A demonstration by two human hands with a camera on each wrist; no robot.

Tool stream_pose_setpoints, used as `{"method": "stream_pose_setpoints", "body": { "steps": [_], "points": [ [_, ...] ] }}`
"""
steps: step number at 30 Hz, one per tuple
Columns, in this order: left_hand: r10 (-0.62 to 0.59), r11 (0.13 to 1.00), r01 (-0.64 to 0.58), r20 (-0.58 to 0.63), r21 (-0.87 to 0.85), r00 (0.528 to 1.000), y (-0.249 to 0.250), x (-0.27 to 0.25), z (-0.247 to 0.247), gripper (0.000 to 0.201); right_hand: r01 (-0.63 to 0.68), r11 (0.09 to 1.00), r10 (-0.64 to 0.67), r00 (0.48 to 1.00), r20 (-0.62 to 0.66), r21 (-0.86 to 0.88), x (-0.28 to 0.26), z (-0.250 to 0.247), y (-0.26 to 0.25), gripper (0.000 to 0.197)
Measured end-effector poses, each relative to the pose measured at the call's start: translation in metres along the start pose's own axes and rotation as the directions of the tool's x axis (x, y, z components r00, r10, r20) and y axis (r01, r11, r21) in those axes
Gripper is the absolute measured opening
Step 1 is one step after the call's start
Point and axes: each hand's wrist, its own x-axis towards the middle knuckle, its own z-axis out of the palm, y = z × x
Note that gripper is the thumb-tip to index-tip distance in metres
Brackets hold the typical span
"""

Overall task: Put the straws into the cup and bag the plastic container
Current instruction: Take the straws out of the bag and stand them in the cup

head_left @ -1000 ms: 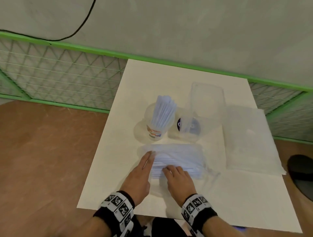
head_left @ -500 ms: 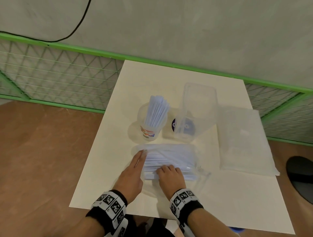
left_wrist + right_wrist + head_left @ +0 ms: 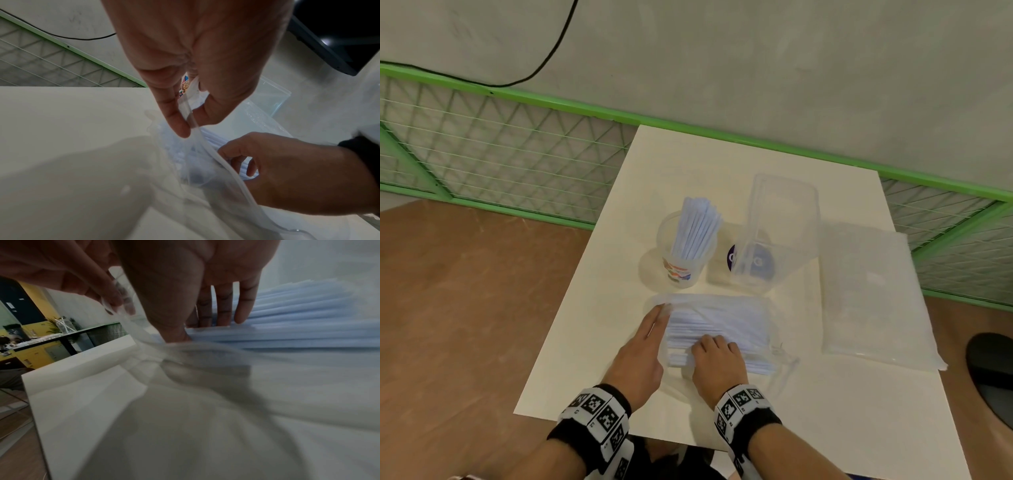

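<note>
A clear bag of pale blue straws (image 3: 726, 322) lies flat on the white table (image 3: 825, 421) in front of me. My left hand (image 3: 663, 310) is at the bag's left end; in the left wrist view its thumb and finger pinch the rim of the bag's mouth (image 3: 190, 118). My right hand (image 3: 710, 344) reaches into that mouth, its fingers (image 3: 243, 311) and thumb closed on a bunch of straws (image 3: 298, 324). Behind stands a printed clear cup (image 3: 683, 260) holding upright straws (image 3: 697, 229). To its right stands the clear plastic container (image 3: 779, 233).
A flat stack of clear plastic bags (image 3: 873, 294) lies on the table's right side. A green wire fence (image 3: 510, 161) runs behind the table against a grey wall. The brown floor (image 3: 465, 325) is to the left, a dark object (image 3: 993, 370) at the far right.
Both hands stay at the straw bag's left end, the left at its mouth and the right on the straws. Only the head view has drifted a little.
</note>
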Motion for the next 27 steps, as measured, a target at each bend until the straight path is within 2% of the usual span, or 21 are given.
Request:
{"method": "stream_pose_setpoints", "body": {
  "steps": [7, 11, 20, 22, 27],
  "points": [
    [-0.028, 1.0, 0.028, -0.014, -0.011, 1.0, -0.001, 0.0, 0.002, 0.094, 0.003, 0.999, -0.005, 0.999, 0.04, 0.052, -0.003, -0.004, -0.004, 0.043],
    [-0.032, 0.999, 0.031, -0.017, -0.015, 0.999, -0.002, -0.001, 0.002, 0.094, -0.016, 0.996, 0.014, 1.0, 0.018, 0.089, -0.004, -0.001, -0.003, 0.051],
    [-0.032, 0.999, 0.031, -0.017, -0.032, 0.999, -0.002, -0.003, 0.002, 0.093, -0.009, 0.999, 0.005, 0.997, 0.079, 0.052, 0.001, -0.011, -0.008, 0.041],
    [-0.026, 0.999, 0.025, -0.022, -0.03, 0.999, -0.002, -0.003, 0.002, 0.093, 0.034, 0.999, -0.034, 0.996, 0.078, 0.002, 0.005, -0.01, -0.007, 0.042],
    [-0.028, 0.999, 0.028, -0.017, -0.02, 0.999, -0.001, -0.003, 0.002, 0.091, 0.043, 0.997, -0.033, 0.989, 0.142, -0.07, 0.01, -0.015, -0.007, 0.041]
  ]
}}
